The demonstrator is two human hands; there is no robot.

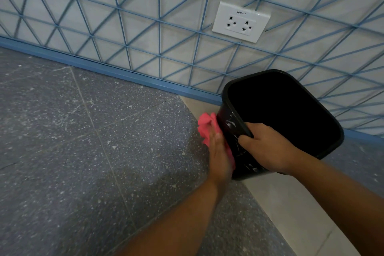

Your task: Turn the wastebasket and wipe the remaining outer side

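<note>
Right hand (268, 147) grasps the tilted black bin (291, 110) by its rim; flat left hand (220, 151) presses a pink cloth (204, 129) against its side. Push too hard and it'll probably slip.

1. The right hand (268, 149) grips the rim of a tilted black bin (291, 110).
2. The left hand (220, 151) presses a pink cloth (205, 127) flat against the bin's outer side.
3. Behind them, a white double socket (241, 21) sits on the blue-lined wall (124, 16), above the grey speckled floor (83, 151).

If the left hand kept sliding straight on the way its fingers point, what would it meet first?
The left hand presses the pink cloth on the black bin; its fingers point toward the wall. It would probably first meet the blue skirting strip, though depth is unclear.
</note>
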